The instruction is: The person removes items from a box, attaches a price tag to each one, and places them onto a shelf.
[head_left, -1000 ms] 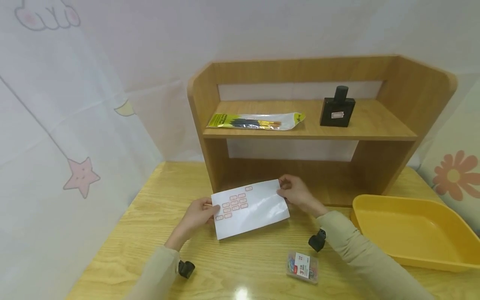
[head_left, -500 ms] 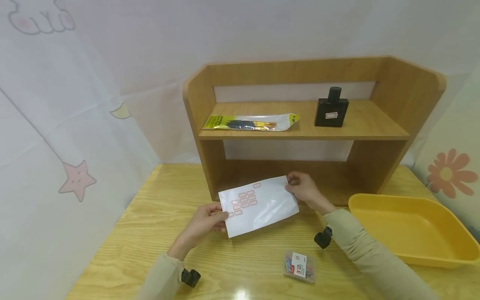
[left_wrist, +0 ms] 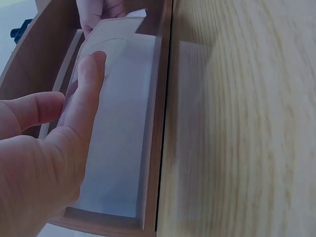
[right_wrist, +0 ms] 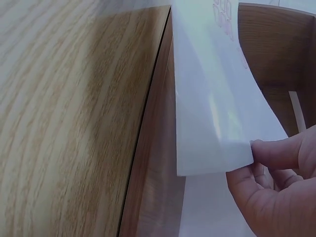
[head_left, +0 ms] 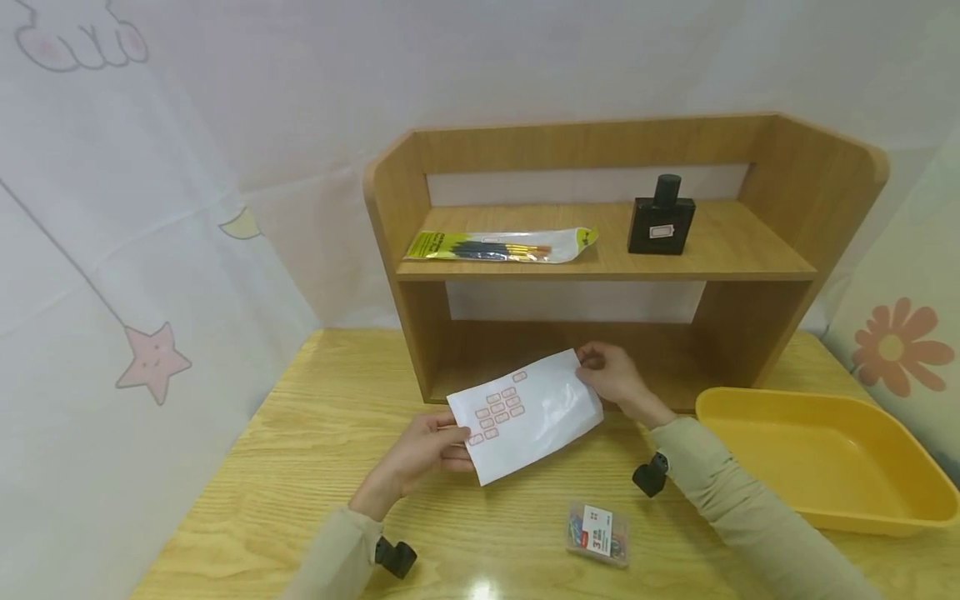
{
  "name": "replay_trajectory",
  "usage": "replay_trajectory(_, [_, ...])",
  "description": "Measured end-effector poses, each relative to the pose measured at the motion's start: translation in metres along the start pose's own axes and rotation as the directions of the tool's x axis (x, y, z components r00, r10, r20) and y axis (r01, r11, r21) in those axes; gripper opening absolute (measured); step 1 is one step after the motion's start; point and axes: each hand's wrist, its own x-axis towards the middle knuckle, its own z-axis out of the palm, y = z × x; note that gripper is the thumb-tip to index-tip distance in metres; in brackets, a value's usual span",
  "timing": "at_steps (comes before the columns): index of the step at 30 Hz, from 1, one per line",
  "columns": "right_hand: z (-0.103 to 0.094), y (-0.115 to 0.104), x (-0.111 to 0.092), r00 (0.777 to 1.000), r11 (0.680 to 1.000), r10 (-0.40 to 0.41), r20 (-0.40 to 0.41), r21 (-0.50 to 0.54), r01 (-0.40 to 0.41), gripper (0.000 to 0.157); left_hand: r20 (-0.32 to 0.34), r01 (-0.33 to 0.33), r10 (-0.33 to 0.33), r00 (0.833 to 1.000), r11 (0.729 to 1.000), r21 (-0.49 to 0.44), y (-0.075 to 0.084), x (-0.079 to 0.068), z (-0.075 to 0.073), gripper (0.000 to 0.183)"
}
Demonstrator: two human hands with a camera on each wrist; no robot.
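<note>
A white sheet of paper (head_left: 543, 417) with several small red-outlined labels is held tilted above the table, in front of the shelf's lower compartment. My left hand (head_left: 420, 454) pinches its left edge, thumb over the top face and fingers beneath. My right hand (head_left: 615, 379) pinches the upper right corner between thumb and fingers. In the right wrist view the sheet (right_wrist: 212, 103) bends slightly, with glare on its glossy face. From the left wrist view the thumb of my left hand (left_wrist: 59, 143) lies along the sheet's near side.
A wooden shelf (head_left: 607, 273) stands at the back, carrying a pack of paintbrushes (head_left: 502, 247) and a black bottle (head_left: 662, 218). To the right sits a yellow tray (head_left: 825, 521). A small clear box of colourful clips (head_left: 597, 533) lies near the front of the table (head_left: 300, 467).
The paper and both hands have shifted to the right in view, the left hand more than the right. The sheet is now tilted more steeply. Both hands keep their hold.
</note>
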Motion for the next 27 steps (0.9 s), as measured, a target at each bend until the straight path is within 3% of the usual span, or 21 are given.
replay_trajectory(5, [-0.001, -0.001, 0.0, 1.0, 1.0, 0.011, -0.011, -0.007, -0.011, 0.024, 0.011, 0.02, -0.019, 1.0, 0.995, -0.093, -0.001, 0.001, 0.003, 0.043])
replay_trajectory(10, [0.0, -0.007, -0.007, 0.999, 0.998, -0.022, -0.046, -0.058, 0.02, 0.039, 0.0, 0.024, -0.024, 1.0, 0.992, -0.121, 0.0, 0.0, 0.003, 0.044])
replay_trajectory(13, [0.005, -0.015, -0.016, 0.982, 0.978, -0.155, -0.103, -0.157, 0.138, 0.041, -0.015, 0.015, -0.017, 1.0, 0.992, -0.123, 0.001, 0.0, 0.005, 0.045])
replay_trajectory(15, [0.014, -0.023, -0.024, 0.952, 0.938, -0.281, -0.123, -0.246, 0.245, 0.033, -0.033, 0.002, -0.006, 0.999, 0.991, -0.131, 0.0, 0.001, 0.007, 0.045])
replay_trajectory(17, [0.026, -0.032, -0.035, 0.918, 0.89, -0.39, -0.073, -0.287, 0.355, 0.019, -0.07, -0.017, 0.007, 0.997, 0.99, -0.14, 0.0, 0.001, 0.011, 0.045])
replay_trajectory(20, [0.048, -0.048, -0.053, 0.877, 0.841, -0.474, 0.079, -0.253, 0.478, 0.007, -0.145, -0.043, 0.021, 0.989, 0.987, -0.154, 0.0, 0.003, 0.018, 0.043])
replay_trajectory(23, [0.067, -0.058, -0.067, 0.849, 0.831, -0.489, 0.201, -0.189, 0.523, 0.009, -0.182, -0.055, 0.028, 0.983, 0.988, -0.145, 0.001, 0.005, 0.027, 0.04])
replay_trajectory(25, [0.077, -0.06, -0.07, 0.836, 0.815, -0.503, 0.218, -0.203, 0.543, 0.012, -0.177, -0.051, 0.027, 0.984, 0.99, -0.133, 0.002, 0.006, 0.032, 0.038])
replay_trajectory(27, [0.083, -0.06, -0.072, 0.841, 0.81, -0.499, 0.209, -0.232, 0.538, 0.015, -0.157, -0.049, 0.031, 0.987, 0.992, -0.113, 0.002, 0.006, 0.035, 0.038])
